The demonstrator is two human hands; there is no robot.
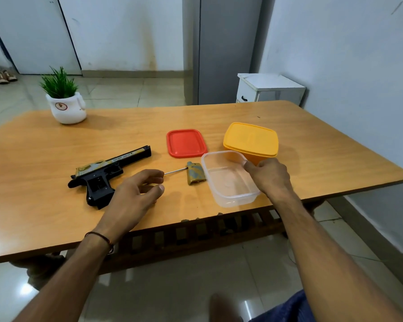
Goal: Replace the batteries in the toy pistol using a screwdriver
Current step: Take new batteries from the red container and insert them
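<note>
On bench (56,217), L→R: toy pistol (102,175) flat on its side, grip panel off, muzzle twd far R. L hand (135,194) just R of grip, fingers loosely curved over screwdriver (176,170) handle end; only shaft shows, can't tell if grasped. Camo battery cover (195,174) at shaft tip, just beside clear container (228,194). R hand (270,177) pinches its far rim. Behind: red lid (186,143), yellow container (250,139).

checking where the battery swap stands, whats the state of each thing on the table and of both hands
toy pistol: on its side, grip compartment uncovered
grip cover: off, lying on the table
screwdriver: lying flat, handle hidden under left hand
clear container: open, looks empty
red lid: off, lying flat
yellow container: lid on
left hand: open
right hand: grips clear container rim
</note>
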